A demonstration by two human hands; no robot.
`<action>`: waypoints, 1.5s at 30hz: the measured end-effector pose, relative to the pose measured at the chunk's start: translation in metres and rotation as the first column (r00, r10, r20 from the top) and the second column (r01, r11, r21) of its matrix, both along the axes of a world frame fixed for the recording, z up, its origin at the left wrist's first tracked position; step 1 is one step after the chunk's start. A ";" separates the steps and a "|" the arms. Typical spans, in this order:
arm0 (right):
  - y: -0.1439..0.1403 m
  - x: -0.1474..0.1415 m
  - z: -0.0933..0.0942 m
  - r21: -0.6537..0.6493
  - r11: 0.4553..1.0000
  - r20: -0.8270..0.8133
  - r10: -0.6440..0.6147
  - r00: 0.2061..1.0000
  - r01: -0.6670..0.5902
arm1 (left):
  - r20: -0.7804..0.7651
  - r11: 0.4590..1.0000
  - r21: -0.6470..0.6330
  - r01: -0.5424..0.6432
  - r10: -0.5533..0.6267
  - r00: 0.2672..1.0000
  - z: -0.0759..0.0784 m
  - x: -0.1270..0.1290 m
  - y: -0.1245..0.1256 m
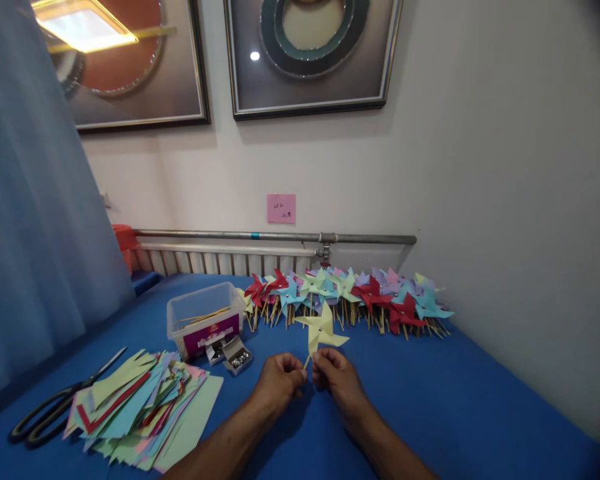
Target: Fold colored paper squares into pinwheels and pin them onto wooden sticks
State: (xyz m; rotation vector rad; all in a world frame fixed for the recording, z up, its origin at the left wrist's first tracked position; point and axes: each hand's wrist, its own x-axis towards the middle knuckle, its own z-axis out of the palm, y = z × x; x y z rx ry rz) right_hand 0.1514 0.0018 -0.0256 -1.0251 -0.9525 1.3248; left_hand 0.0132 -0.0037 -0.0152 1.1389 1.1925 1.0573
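A pale yellow paper pinwheel (325,330) on a thin wooden stick is held upright over the blue table, a silvery pin at its centre. My left hand (281,381) is closed, pinching the stick (307,362) below the paper blades. Close beside it, my right hand (338,380) is closed too, its thumb and fingertips at the pinwheel's lower blade. Behind both hands lies a long heap of finished pinwheels (345,287) in red, blue, green, purple and pink, their sticks toward me.
At the left, a clear plastic tub (205,310) holds wooden sticks. Small open boxes of metal pins (239,359) lie before it. Nearer me are a pile of coloured paper (145,413) and black-handled scissors (60,407). A radiator pipe (280,236) runs along the wall; a curtain (40,200) hangs left.
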 end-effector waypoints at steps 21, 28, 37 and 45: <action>0.003 0.028 0.025 0.000 0.958 -0.148 -0.283 0.948 0.286 | -0.064 0.999 -0.005 -0.045 0.044 0.997 0.003 -0.005 0.002; 0.005 0.028 0.022 0.018 0.959 -0.123 -0.280 0.952 0.284 | -0.054 0.999 0.004 -0.034 0.035 0.998 0.005 -0.006 0.002; -0.002 0.019 0.018 -0.004 0.993 -0.063 -0.115 0.991 0.115 | -0.027 0.999 -0.012 -0.047 0.047 0.999 0.006 -0.006 0.002; -0.003 0.007 0.006 -0.018 0.999 0.008 -0.033 0.999 0.034 | -0.038 0.999 0.005 -0.046 0.046 0.998 0.004 -0.005 0.002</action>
